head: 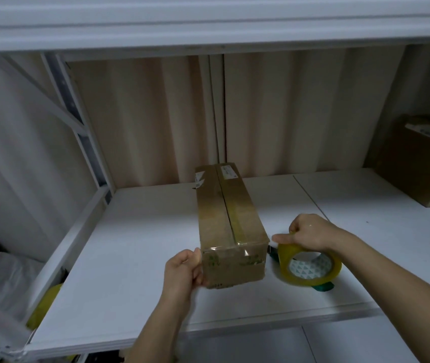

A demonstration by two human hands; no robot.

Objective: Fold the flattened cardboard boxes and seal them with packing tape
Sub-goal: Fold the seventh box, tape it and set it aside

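Oblong cardboard box [230,226], glossy yellowish tape roll [310,265]

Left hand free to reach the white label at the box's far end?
Probably not yet: the left hand grips the box at its near corner; the label lies unobstructed on top.

A single head-worn, wide-angle camera looks forward and down onto a white shelf board [135,258] from close range, at arm's length; both forearms enter from the bottom edge, and the upper shelf [208,24] bows across the top of the frame. The corrugated back wall [156,121] faces the lens; no second view overlaps.
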